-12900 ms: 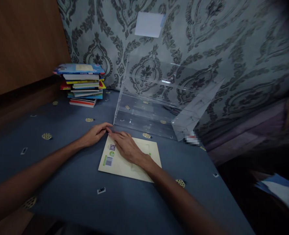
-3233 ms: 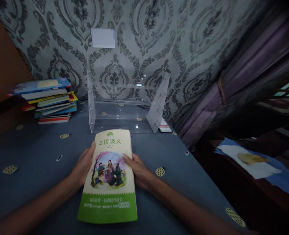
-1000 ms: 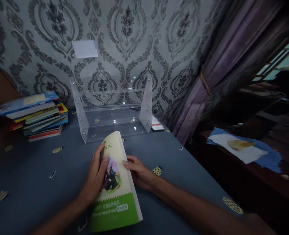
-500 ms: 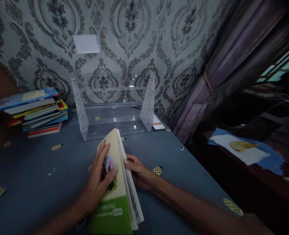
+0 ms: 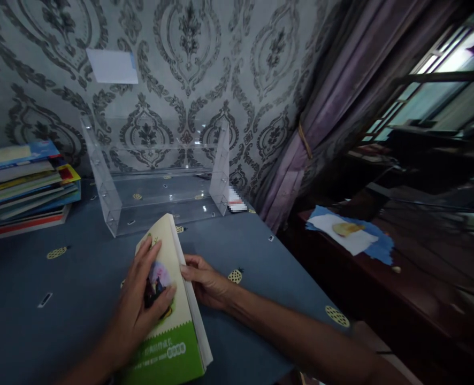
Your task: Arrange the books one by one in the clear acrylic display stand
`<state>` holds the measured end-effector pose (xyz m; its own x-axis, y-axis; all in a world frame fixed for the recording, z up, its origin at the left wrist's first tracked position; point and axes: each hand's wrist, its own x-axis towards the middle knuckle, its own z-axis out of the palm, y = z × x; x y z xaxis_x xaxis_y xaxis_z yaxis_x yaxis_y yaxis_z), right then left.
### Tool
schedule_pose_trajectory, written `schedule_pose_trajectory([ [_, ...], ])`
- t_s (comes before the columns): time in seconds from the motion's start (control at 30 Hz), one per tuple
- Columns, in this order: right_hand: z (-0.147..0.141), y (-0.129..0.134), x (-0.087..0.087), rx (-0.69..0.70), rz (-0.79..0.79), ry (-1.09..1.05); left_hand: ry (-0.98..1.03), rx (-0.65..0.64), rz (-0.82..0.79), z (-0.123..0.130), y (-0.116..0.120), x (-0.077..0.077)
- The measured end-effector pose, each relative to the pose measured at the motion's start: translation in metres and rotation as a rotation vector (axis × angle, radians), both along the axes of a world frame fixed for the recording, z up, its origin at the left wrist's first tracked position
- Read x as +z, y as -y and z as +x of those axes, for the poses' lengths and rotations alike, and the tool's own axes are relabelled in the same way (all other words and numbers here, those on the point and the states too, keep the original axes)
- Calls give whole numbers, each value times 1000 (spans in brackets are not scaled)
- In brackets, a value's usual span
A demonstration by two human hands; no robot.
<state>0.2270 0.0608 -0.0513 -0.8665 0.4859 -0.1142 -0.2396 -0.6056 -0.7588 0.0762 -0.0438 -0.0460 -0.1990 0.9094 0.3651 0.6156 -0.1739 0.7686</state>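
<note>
A paperback book (image 5: 162, 331) with a cream and green cover and a flower picture is propped at a tilt over the table, its front towards me. My left hand (image 5: 146, 289) lies across the cover with fingers and thumb spread, pressing on it. At the book's right edge, my right hand (image 5: 205, 280) grips the page side, thumb on the near side; its other fingers are partly hidden behind the book. Beyond the book stands a clear acrylic rack (image 5: 104, 187) with stepped shelves.
Several stacked books (image 5: 28, 187) sit at the far left of the patterned blue tabletop (image 5: 16, 283). A white card (image 5: 112, 67) shows on the wall. Right of the table are a tied curtain (image 5: 293, 160) and a dark red surface holding a blue and white cloth (image 5: 353, 238).
The view has turned right, so everything sits further left. The book's pages, fanned apart near the bottom before, now lie closer together. Both hands keep their places on the book.
</note>
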Motion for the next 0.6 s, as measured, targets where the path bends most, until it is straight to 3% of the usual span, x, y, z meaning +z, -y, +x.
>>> schedule_pose_trajectory([
  [0.43, 2, 1, 2, -6, 2, -14, 78, -12, -11, -1, -1, 2],
  [0.6, 2, 3, 4, 7, 25, -18, 185, -20, -59, 5, 2, 15],
])
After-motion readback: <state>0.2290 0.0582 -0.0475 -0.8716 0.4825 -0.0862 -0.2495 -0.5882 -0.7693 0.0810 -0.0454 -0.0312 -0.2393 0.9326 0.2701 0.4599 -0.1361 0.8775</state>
